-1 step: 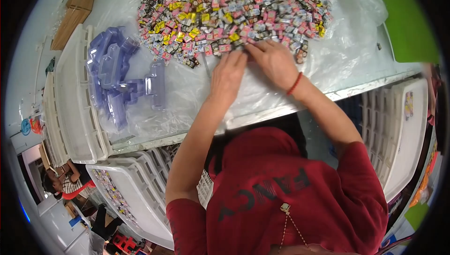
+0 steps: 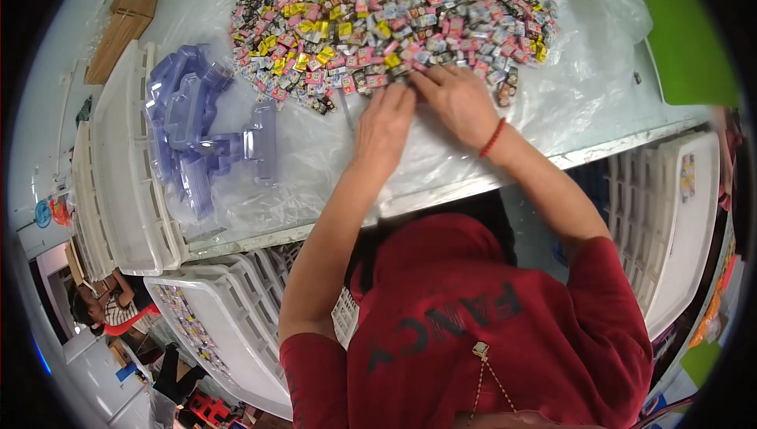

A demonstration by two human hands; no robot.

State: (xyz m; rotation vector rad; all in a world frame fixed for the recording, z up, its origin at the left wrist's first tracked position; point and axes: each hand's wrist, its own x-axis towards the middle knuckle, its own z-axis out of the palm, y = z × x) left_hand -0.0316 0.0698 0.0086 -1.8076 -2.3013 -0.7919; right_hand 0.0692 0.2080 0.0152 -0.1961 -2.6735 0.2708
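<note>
Pile: heap of small colourful wrapped packets [image 2: 394, 23] lies straight ahead of my fingertips.
Left hand [image 2: 382, 131]: fingers together, flat at the heap's near edge.
Right hand [image 2: 457, 102]: curled onto the edge packets, pinch unclear; slightly nearer.

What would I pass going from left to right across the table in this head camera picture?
White plastic trays → stack of clear bluish plastic cases → left hand → right hand → bare clear plastic sheet. The big heap of small colourful packets spreads behind both hands, so it has no single place in the order.
</note>
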